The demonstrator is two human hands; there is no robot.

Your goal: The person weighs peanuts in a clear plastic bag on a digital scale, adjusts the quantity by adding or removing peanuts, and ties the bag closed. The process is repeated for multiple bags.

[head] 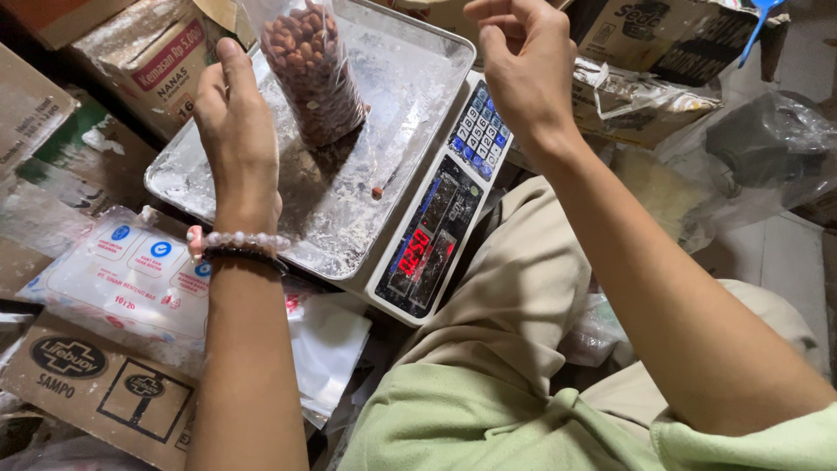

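Left hand [228,131] is up beside the clear bag of peanuts [312,70], fingers loose and just touching its side. The bag stands upright on the metal tray [410,78] of the scale [436,235] (red digits lit in front). Right hand [523,65] hovers over the keypad [479,131], fingers curled, empty. One stray peanut [377,192] lies on the tray.

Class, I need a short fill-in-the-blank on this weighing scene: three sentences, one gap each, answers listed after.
1. The clear plastic bag of brown peanuts stands on the ______ tray of the digital scale.
2. The left hand, with a pale bead bracelet at its wrist, is beside the ______.
3. One loose ______ lies alone on the tray.

Missing words: metal; bag; peanut
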